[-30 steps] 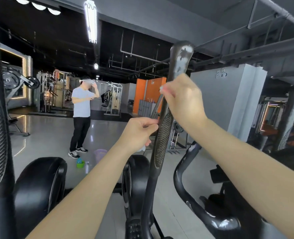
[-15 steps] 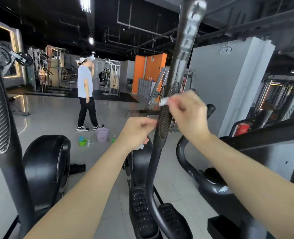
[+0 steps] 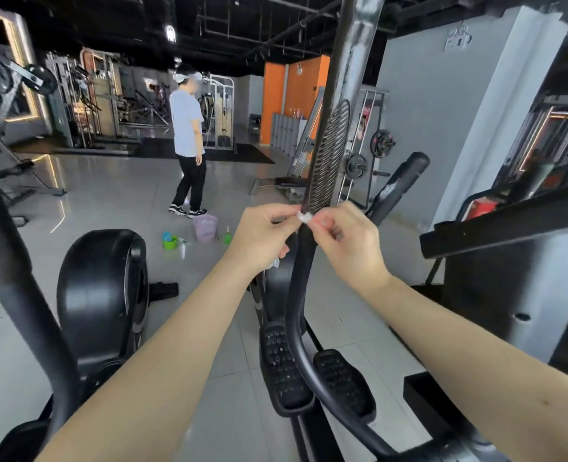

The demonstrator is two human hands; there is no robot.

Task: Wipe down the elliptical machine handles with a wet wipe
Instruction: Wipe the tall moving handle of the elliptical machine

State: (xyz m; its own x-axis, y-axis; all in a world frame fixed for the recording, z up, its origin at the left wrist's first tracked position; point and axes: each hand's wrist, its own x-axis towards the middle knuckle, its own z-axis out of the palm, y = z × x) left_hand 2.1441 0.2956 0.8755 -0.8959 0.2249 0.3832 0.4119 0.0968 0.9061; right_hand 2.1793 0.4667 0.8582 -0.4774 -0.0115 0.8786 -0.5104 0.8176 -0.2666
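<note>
Left hand (image 3: 264,233) and right hand (image 3: 347,240) each pinch an end of the wet wipe (image 3: 305,217) against the elliptical handle (image 3: 331,151), just under the ribbed grip. Guessing that's to wrap it snug round the bar.

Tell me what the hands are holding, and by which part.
Both the left hand and right hand pinch the wet wipe by a small bunched end, in front of the handle, just below its ribbed section.

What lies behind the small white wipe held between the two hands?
The black ribbed elliptical handle passes behind the small white wipe, pinched by left hand and right hand. Fingers cover the wipe's ends.
</note>
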